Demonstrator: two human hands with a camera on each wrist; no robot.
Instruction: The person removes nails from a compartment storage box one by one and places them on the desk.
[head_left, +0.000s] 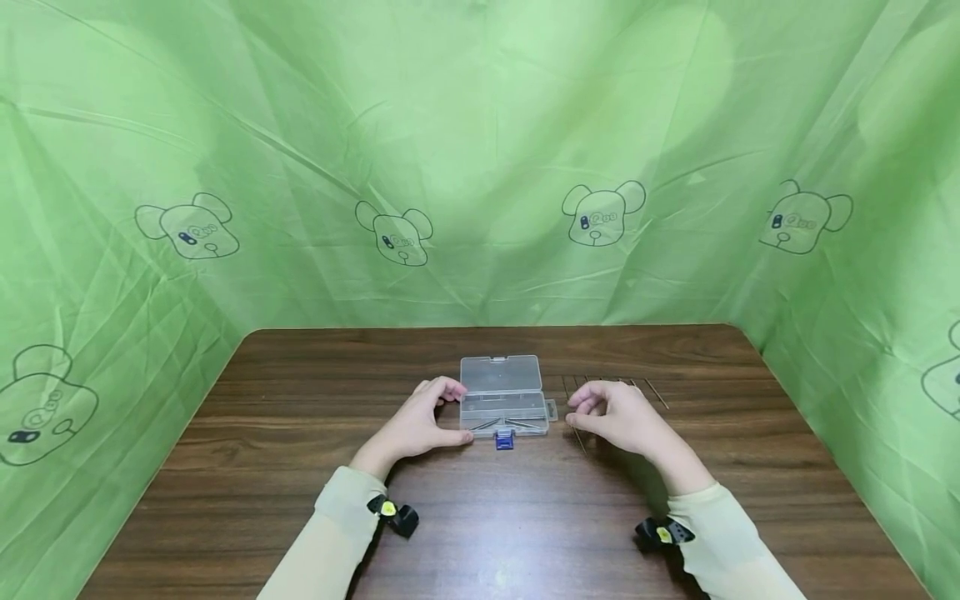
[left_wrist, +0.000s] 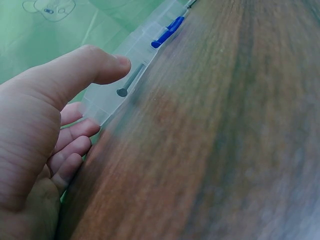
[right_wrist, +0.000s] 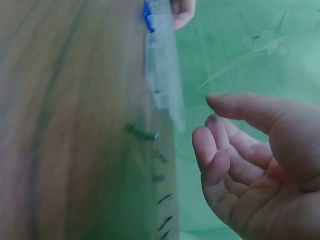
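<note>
A clear plastic box (head_left: pixel 501 406) lies on the table, its lid (head_left: pixel 501 373) folded back and its blue latch (head_left: pixel 505 440) hanging at the front. Several nails (head_left: pixel 525 423) lie in its front compartment. With thumb and fingers, my left hand (head_left: pixel 422 421) holds the box's left end. In the left wrist view, a nail (left_wrist: pixel 131 81) shows through the wall beside the thumb. My right hand (head_left: pixel 618 417) hovers just right of the box over a nail (right_wrist: pixel 142 133). Its thumb and loosely bent fingers stand apart in the right wrist view, nothing visible between them.
More nails (head_left: pixel 657 393) lie in a row on the wooden table (head_left: pixel 300 433) behind and right of my right hand. A clear hang tab (head_left: pixel 552 410) sticks out from the box's right side. Green cloth (head_left: pixel 480 167) surrounds the table's back and sides.
</note>
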